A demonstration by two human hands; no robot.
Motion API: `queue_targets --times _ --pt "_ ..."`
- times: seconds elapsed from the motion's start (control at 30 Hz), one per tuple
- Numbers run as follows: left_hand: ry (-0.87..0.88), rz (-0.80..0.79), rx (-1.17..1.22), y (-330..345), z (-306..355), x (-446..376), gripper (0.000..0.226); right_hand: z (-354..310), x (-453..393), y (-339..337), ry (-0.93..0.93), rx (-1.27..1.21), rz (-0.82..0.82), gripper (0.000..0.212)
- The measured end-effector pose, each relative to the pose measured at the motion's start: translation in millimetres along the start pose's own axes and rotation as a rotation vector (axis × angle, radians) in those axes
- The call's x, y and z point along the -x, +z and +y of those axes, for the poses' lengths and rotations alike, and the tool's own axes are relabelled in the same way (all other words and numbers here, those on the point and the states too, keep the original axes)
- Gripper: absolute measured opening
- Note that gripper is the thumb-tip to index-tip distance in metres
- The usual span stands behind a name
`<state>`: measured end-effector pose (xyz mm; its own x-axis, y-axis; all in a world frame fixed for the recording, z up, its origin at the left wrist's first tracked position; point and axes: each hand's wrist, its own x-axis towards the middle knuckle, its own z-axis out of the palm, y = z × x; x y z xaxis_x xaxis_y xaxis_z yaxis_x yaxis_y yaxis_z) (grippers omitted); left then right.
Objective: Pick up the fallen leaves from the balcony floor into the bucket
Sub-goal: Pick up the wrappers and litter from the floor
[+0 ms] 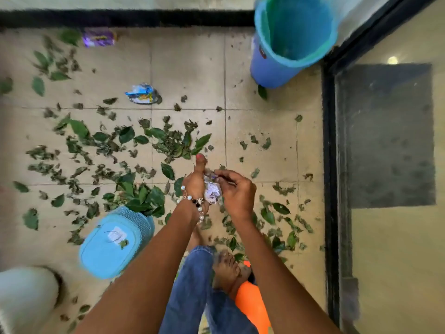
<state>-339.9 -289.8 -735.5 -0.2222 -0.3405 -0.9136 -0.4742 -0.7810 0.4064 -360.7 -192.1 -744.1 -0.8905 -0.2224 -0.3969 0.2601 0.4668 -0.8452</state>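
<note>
Nearest to us, our two forearms are reaching forward over our jeans-clad knee (192, 285) and a bare foot (228, 271) resting on an orange sandal (252, 307). Our left hand (196, 182), wearing a beaded bracelet (195, 203) at the wrist, and our right hand (237, 191) are meeting together: both are gripping a crumpled white-and-purple wrapper (212, 191) between them, the left thumb sticking up, the right fingers pinching the wrapper's top.

The leaves (134, 138) are lying scattered across the beige tiled balcony floor (187, 68). Some are looking fresh, broad and glossy green; many others are looking small, dry, curled and dark. They are spreading thickest in a band to the left of our hands, with more lying to the right near the dark door frame (328, 165).

The blue bucket (289, 44) is standing well apart from our hands, in the far corner by the door frame; we are seeing only a few dark bits at its bottom, and one leaf is lying at its base. A light blue lidded basket (113, 247) is sitting just left of our left forearm, a small leaf resting on its lid. Two more wrappers, a blue one (142, 94) and a purple one (98, 38), are lying on the floor farther off.
</note>
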Motion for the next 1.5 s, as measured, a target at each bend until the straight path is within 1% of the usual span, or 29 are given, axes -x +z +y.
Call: queue_targets --times 0.07,0.17,0.27,0.33,0.43,0.5,0.57,0.63,0.67,0.73,0.77,0.8,0.83,0.9,0.97,1.0,1.07,1.1,1.17,1.23,1.3,1.37,1.4,1.43,1.5 --pt "-0.002 0.065 0.059 -11.6 27.6 8.6 0.060 -30.2 3.4 13.0 -0.043 0.049 -0.066 0.026" --pt "-0.008 0.058 0.202 -35.7 73.9 15.5 0.045 -72.9 -1.0 41.1 -0.119 0.104 -0.197 0.036" --pt "0.001 0.065 0.216 -66.8 116.7 12.7 0.031 -113.1 -12.4 72.6 -0.185 0.125 -0.297 0.030" --pt "0.027 0.082 0.232 -91.4 141.8 2.6 0.023 -140.9 -26.7 99.5 -0.175 0.128 -0.372 0.024" --pt "0.084 0.141 0.255 -118.1 171.7 -6.0 0.016 -166.3 -47.4 137.2 -0.147 0.146 -0.442 0.019" --pt "0.130 0.159 0.310 -133.1 190.6 -12.9 0.013 -177.7 -58.9 164.3 -0.151 0.152 -0.456 0.014" --pt "0.137 0.163 0.332 -141.7 209.5 -18.9 0.019 -186.1 -73.4 184.4 -0.115 0.130 -0.445 0.010" --pt "0.165 0.178 0.336 -152.2 225.4 -32.3 0.022 -188.7 -95.8 203.0 -0.087 0.171 -0.433 0.010" --pt "0.160 0.190 0.351 -158.2 231.4 -43.7 0.023 -188.1 -108.4 211.9 -0.092 0.237 -0.420 0.008" --pt "0.101 0.209 0.368 -171.8 241.4 -66.3 0.027 -180.8 -135.7 227.3 -0.069 0.348 -0.408 0.002" --pt "0.077 0.222 0.355 -178.0 246.7 -78.5 0.027 -175.7 -152.1 236.0 -0.058 0.414 -0.419 0.005" --pt "0.059 0.215 0.358 -184.2 248.4 -96.3 0.024 -167.0 -170.4 245.2 -0.087 0.502 -0.439 0.009" --pt "0.039 0.233 0.353 -189.0 251.5 -109.7 0.021 -156.4 -189.2 253.6 -0.127 0.617 -0.477 0.014" --pt "0.070 0.260 0.325 -196.1 254.0 -142.6 0.023 -138.5 -224.4 271.7 -0.185 0.791 -0.582 0.025" --pt "0.128 0.313 0.234 -199.9 252.4 -182.2 0.026 -120.3 -257.8 294.3 -0.209 0.938 -0.678 0.033" --pt "0.131 0.313 0.228 -200.0 254.2 -202.2 0.023 -110.5 -274.3 306.8 -0.230 0.996 -0.714 0.037" --pt "0.112 0.265 0.235 -201.1 257.1 -232.8 0.014 -95.1 -298.7 328.3 -0.286 1.132 -0.780 0.045" --pt "0.084 0.246 0.268 -200.6 258.6 -246.6 0.015 -86.8 -309.6 339.3 -0.309 1.225 -0.813 0.049" --pt "0.083 0.270 0.335 -199.5 256.6 -274.2 0.011 -71.1 -327.0 359.1 -0.318 1.408 -0.879 0.053" --pt "0.091 0.293 0.328 -195.5 255.0 -294.2 0.016 -60.8 -336.0 373.3 -0.314 1.483 -0.929 0.058" --pt "0.082 0.295 0.306 -192.4 253.9 -311.2 0.017 -52.7 -341.9 384.2 -0.331 1.467 -0.933 0.057" --pt "0.059 0.323 0.262 -189.3 255.0 -320.1 0.018 -50.2 -341.6 388.5 -0.388 1.327 -0.886 0.043" --pt "0.051 0.336 0.221 -185.6 259.0 -320.5 0.020 -51.0 -341.6 389.0 -0.387 1.181 -0.853 0.033" --pt "0.043 0.352 0.184 -181.3 263.8 -319.7 0.021 -54.8 -340.1 388.2 -0.342 1.005 -0.808 0.022" --pt "0.022 0.372 0.193 -171.7 275.9 -311.8 0.021 -72.2 -333.4 384.4 -0.176 0.663 -0.696 0.006"
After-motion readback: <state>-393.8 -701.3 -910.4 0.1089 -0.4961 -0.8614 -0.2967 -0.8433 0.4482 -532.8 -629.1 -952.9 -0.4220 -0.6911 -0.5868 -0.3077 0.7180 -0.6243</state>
